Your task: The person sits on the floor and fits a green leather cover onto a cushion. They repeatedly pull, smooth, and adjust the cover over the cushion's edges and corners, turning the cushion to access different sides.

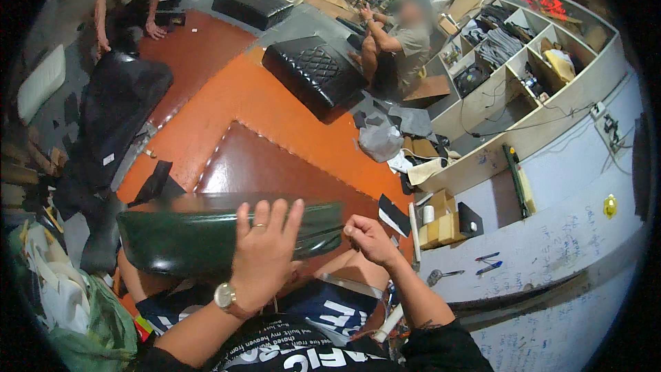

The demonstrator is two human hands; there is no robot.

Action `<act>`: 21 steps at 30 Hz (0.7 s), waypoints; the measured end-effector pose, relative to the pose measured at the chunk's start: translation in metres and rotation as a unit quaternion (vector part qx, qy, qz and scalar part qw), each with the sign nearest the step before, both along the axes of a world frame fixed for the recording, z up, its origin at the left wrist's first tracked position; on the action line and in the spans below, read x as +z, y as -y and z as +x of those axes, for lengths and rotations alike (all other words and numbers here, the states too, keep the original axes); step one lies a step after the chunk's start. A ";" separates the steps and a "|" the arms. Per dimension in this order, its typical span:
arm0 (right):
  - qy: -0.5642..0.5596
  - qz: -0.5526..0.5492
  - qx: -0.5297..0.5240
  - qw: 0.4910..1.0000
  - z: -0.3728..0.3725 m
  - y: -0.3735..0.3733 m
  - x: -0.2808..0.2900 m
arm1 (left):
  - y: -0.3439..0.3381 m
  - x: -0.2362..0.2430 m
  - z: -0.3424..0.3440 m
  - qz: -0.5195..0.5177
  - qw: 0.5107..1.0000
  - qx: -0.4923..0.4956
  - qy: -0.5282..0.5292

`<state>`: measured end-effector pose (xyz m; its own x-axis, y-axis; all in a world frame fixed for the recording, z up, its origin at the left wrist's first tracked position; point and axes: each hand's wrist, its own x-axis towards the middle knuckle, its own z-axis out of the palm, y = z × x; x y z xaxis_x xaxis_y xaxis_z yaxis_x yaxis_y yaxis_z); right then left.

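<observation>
Your left hand (265,251) lies spread flat, fingers (275,217) wide and pointing up the frame, pressed over the near edge of the dark green upholstered cushion (186,238); a ring shows on one finger and a wristwatch (225,296) sits at the wrist. Your right hand (368,240) is curled narrow, fingertips pinched together just off the cushion's right end, touching or nearly touching the green cover there. Whether it pinches a fold of the cover, a thread or a small tool, you cannot tell from this view.

The cushion sits low in the frame, left of centre, resting across your lap. Its long axis runs left to right, so the right end lies directly left of your right hand, while the left hand covers the middle-right stretch. The left hand is the one firmly on it. Its underside and near face are hidden by your hand and forearm, and the top edge is blurred.

Beyond it, the brown and orange floor mats (268,117) fill the centre. A black quilted cushion (313,72) lies in the upper middle, beside a seated person (403,38). Open wooden shelves (523,62) run along the upper right, and a white scribbled-on surface (558,234) with pens crosses the lower right. Small cardboard boxes (441,224) stand just right of your right hand.
</observation>
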<state>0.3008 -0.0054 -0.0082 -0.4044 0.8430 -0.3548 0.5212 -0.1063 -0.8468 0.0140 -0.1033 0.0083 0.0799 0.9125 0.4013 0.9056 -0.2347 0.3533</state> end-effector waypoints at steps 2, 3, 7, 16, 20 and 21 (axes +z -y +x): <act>-0.071 0.012 0.028 0.997 -0.006 -0.006 -0.002 | 0.003 0.003 -0.019 -0.003 1.000 0.001 -0.001; -0.110 0.008 0.052 0.992 -0.012 -0.009 -0.004 | 0.004 0.005 -0.031 -0.004 1.000 0.006 -0.005; -0.145 0.174 0.047 0.973 -0.051 -0.032 -0.014 | 0.008 0.010 -0.078 0.025 0.999 0.020 -0.001; -0.180 0.156 0.245 0.940 -0.114 -0.046 -0.019 | -0.016 0.037 -0.124 -0.036 0.998 -0.055 -0.005; -0.208 0.099 0.128 0.965 -0.085 -0.042 -0.036 | -0.040 0.029 -0.097 0.015 0.997 0.009 -0.073; -0.210 0.103 0.122 0.964 -0.075 -0.042 -0.040 | -0.044 0.025 -0.086 0.042 0.995 0.029 -0.083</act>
